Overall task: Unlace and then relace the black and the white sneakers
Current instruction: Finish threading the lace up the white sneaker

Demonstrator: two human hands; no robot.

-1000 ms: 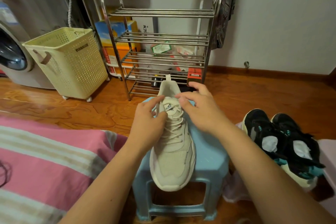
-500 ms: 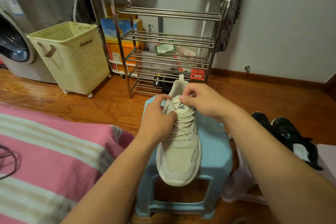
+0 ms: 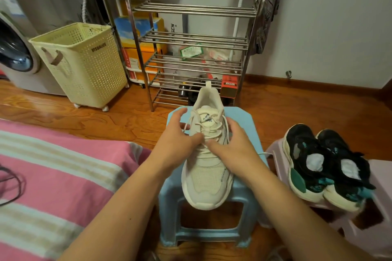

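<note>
Wood floor [image 3: 297, 108], steel shoe rack [image 3: 191, 48] at rear wall, cream laundry basket [image 3: 80, 63] to its left. White sneaker [image 3: 209, 167] sits on blue stool [image 3: 241, 121], toe toward camera, laces [image 3: 209, 131] loose at upper eyelets. Left hand [image 3: 177, 135] and right hand [image 3: 237, 146] both over mid-lacing; each grip appears clamped on a lace, fingertips nearly meeting. Black sneakers [image 3: 324, 161], pair, rest on pink stool [image 3: 377, 178] just right of blue stool. Pink striped bed [image 3: 53, 171] at left.
</note>
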